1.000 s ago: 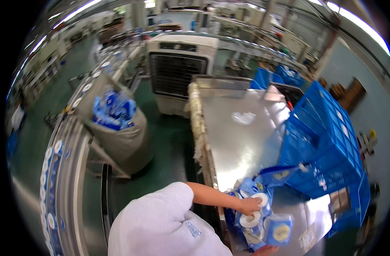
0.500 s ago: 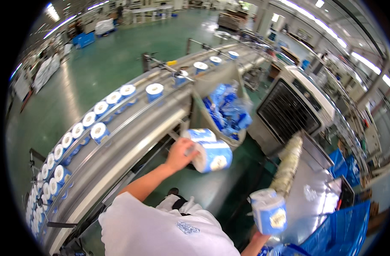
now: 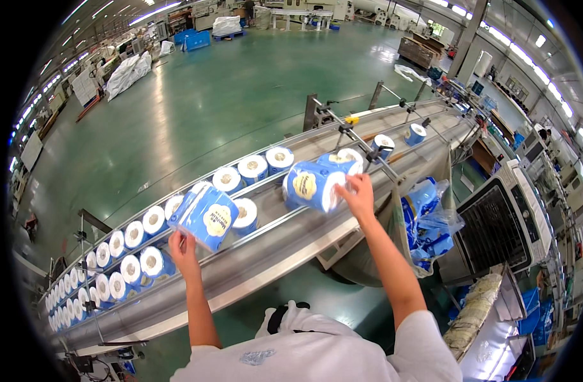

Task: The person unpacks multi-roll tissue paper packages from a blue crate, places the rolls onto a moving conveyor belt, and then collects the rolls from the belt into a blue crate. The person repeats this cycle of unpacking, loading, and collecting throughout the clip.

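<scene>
Your left hand (image 3: 184, 249), right hand (image 3: 358, 195) pinch blue-wrapped rolls (image 3: 304, 184) above conveyor (image 3: 275, 238); green floor (image 3: 240, 89) beyond its far edge, upper centre of frame.

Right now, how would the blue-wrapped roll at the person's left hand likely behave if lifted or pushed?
The blue-wrapped roll is probably light for its size, since the left hand seems to hold it by one lower edge. Its smooth-looking wrap might slip. With its rounded side, it could roll if laid down and pushed.
</scene>
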Available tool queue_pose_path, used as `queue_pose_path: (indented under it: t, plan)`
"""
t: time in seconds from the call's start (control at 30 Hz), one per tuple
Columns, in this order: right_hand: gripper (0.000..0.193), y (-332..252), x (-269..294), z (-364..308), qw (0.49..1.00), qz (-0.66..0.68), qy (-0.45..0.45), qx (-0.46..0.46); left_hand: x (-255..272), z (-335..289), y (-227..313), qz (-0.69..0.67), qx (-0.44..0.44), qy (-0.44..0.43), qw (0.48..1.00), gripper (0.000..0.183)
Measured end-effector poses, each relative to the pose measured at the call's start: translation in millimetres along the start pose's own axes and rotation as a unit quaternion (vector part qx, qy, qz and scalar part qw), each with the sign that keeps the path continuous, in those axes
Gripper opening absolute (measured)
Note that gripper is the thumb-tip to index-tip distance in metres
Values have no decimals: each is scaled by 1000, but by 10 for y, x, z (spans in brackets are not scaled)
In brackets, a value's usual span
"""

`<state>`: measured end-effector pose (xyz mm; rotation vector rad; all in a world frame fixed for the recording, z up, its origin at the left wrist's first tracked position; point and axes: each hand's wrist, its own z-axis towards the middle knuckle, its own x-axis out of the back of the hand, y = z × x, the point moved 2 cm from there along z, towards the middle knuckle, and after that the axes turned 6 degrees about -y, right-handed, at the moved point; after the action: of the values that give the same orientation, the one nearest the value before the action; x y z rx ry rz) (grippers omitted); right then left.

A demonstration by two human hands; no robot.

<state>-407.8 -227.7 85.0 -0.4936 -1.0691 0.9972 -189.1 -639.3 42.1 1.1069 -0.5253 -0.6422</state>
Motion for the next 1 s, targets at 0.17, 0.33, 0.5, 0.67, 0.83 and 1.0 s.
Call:
queue_pose_path:
  t: [0.17,0.33,0.5,0.67,0.83,1.0]
  plan:
    - [44,747,-202,984,997,30,-38,-59,319,-110,-214,-4,-20,58,998,31]
    - [32,519,-330,1152,900,323,-124,-265,693,-342,-192,-82,33,116,989,40]
    - [31,583,-301,1249,904,336,-120,-238,538,-384,-90,-176,79,133,972,40]
    - [39,449,-307,1464,961,86,-208,-159,584,-142,-192,-95,17,123,988,36]
    - [52,594,-754,1153,931,-227,-274,-83,88,804,-62,95,0,54,994,33]
    - [53,296,-1746,511,864,-389,-318,-27,-166,1611,-513,510,100,-61,852,52]
